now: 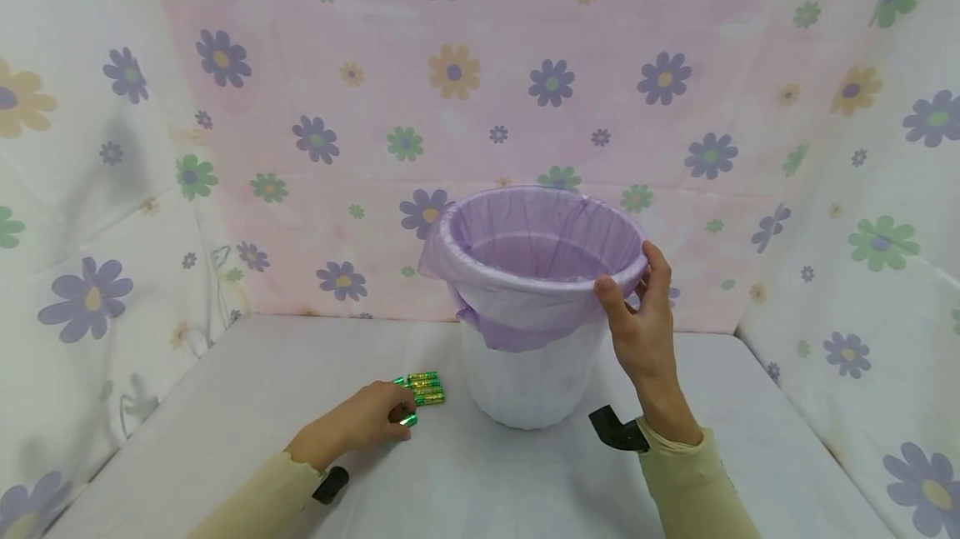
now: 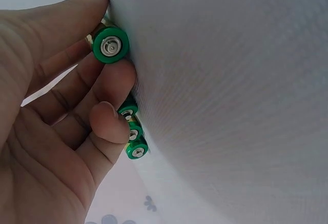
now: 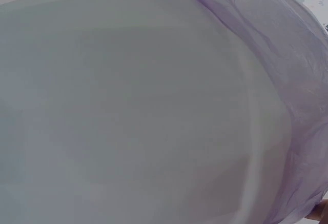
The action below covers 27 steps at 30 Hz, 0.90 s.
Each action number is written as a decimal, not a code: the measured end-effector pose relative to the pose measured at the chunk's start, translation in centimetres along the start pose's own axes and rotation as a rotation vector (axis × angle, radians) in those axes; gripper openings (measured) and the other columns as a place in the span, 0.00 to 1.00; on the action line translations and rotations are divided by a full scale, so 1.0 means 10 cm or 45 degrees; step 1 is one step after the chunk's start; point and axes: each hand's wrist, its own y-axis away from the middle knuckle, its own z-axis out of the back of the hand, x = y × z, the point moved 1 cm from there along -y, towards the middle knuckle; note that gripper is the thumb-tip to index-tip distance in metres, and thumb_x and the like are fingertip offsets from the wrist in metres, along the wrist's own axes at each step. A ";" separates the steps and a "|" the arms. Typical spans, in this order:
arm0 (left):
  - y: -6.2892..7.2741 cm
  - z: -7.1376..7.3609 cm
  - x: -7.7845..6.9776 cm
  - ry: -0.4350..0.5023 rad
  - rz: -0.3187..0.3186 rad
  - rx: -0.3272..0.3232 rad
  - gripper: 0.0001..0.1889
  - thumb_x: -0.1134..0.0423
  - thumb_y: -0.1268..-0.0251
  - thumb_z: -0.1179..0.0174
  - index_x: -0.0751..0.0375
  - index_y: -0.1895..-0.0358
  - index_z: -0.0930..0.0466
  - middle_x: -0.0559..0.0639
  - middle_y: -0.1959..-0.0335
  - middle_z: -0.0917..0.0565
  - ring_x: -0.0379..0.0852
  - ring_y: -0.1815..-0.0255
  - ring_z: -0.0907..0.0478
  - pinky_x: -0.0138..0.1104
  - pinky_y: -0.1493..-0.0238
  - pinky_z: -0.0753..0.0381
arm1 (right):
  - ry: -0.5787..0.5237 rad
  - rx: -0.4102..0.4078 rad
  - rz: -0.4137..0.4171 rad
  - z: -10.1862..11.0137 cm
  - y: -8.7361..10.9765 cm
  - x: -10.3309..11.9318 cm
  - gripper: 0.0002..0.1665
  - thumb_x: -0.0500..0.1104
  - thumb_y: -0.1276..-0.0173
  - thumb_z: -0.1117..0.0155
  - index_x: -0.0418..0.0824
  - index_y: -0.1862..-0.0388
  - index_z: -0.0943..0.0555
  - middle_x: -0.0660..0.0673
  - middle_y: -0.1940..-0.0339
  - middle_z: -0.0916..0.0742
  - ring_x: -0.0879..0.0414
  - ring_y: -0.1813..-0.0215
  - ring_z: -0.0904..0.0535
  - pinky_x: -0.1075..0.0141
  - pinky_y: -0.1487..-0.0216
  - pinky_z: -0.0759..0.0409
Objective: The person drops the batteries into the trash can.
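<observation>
My left hand (image 1: 375, 416) is low over the table, its thumb and fingers around a green battery (image 2: 110, 45) that lies against the white surface in the left wrist view. Beside those fingers sits a row of several green-and-gold batteries (image 1: 427, 389), partly hidden by the hand in both views. A white trash can (image 1: 528, 381) stands upright to their right, lined with a purple bag (image 1: 517, 318) folded over its rim. With thumb and fingers, my right hand (image 1: 643, 331) grips the can's rim at the right. The can's side (image 3: 128, 106) fills most of the right wrist view.
The white table (image 1: 247, 406) meets a pink flowered cloth (image 1: 495, 114) at the back. Flowered cloth walls also close off the left and right sides. A black wrist mount (image 1: 618, 429) sticks out beside the right sleeve.
</observation>
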 end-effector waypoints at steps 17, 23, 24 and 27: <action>0.07 0.21 -0.21 -0.079 -0.128 -0.045 0.10 0.66 0.44 0.32 0.59 0.58 0.18 0.40 0.75 0.27 0.36 0.73 0.32 0.31 0.70 0.30 | -0.011 0.007 0.004 0.01 0.00 0.01 0.43 0.49 0.33 0.39 0.53 0.25 0.50 0.42 0.32 0.34 0.43 0.35 0.34 0.43 0.37 0.34; 0.11 0.50 -0.44 -0.137 -0.189 -0.059 0.11 0.65 0.43 0.32 0.59 0.57 0.19 0.39 0.73 0.27 0.38 0.71 0.31 0.32 0.68 0.28 | -0.013 0.010 0.007 0.00 0.00 0.01 0.43 0.49 0.33 0.40 0.53 0.25 0.50 0.41 0.32 0.35 0.43 0.35 0.34 0.43 0.37 0.35; 0.11 0.55 -0.49 -0.154 -0.202 -0.060 0.11 0.65 0.43 0.32 0.59 0.57 0.19 0.38 0.73 0.27 0.38 0.71 0.30 0.32 0.67 0.28 | -0.012 0.009 0.006 0.00 0.00 0.01 0.43 0.49 0.33 0.40 0.53 0.25 0.50 0.41 0.32 0.35 0.43 0.35 0.34 0.43 0.37 0.35; 0.13 0.70 -0.65 -0.186 -0.252 -0.056 0.11 0.65 0.44 0.33 0.58 0.57 0.19 0.38 0.73 0.26 0.37 0.70 0.30 0.32 0.66 0.27 | -0.009 0.005 0.003 0.00 0.01 0.01 0.43 0.50 0.33 0.39 0.52 0.25 0.50 0.41 0.32 0.35 0.44 0.35 0.34 0.42 0.37 0.35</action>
